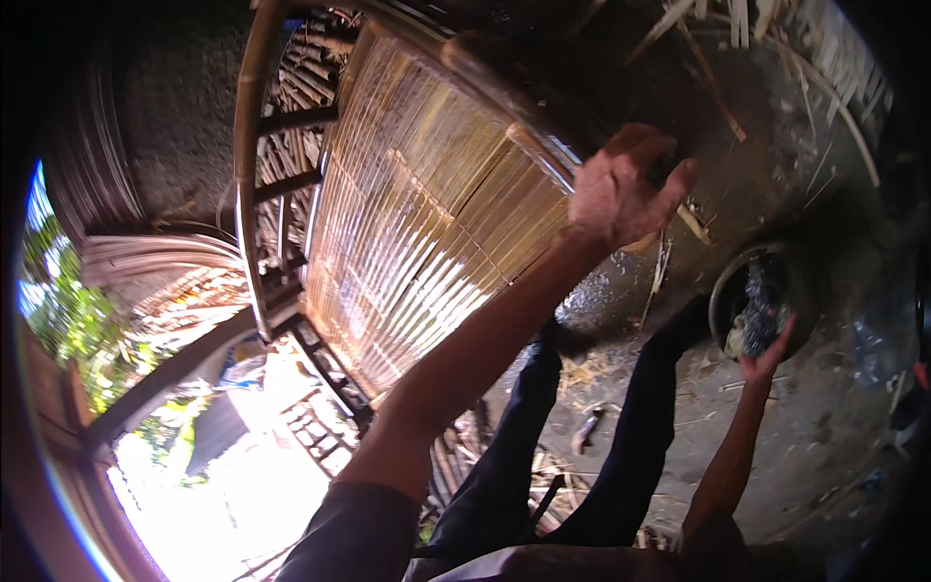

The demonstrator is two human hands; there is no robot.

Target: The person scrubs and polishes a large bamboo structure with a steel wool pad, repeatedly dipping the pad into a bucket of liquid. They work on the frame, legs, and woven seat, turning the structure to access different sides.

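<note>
- Your left hand (621, 194) is stretched out past the corner of the slatted bamboo platform (417, 213), close to its edge pole (543, 155). The long reach suggests it is placed for that end of the platform or for balance — a judgement only.
- Its fingers are bent and partly spread, with the thumb standing apart from them. The space beneath is dark, so you cannot tell whether they grip or touch anything.
- Your right hand (764, 361) is lowered to the mouth of the round bucket (718, 303), at the near side of its rim. The thumb points up along the inside; the other fingers are largely lost against the contents, so how far they are closed cannot be told.
- In the bucket, just beside that hand, lies a pale clump (739, 338), with glinting, wet-looking contents (761, 291) around it. Whether the hand holds the clump or only touches it is unclear.
- The bucket is on the floor (718, 436) to your right, probably put there so that arm can drop straight into it.
- Your dark trouser legs (621, 456) are between platform and bucket — apparently a stance that keeps both within reach.
</note>
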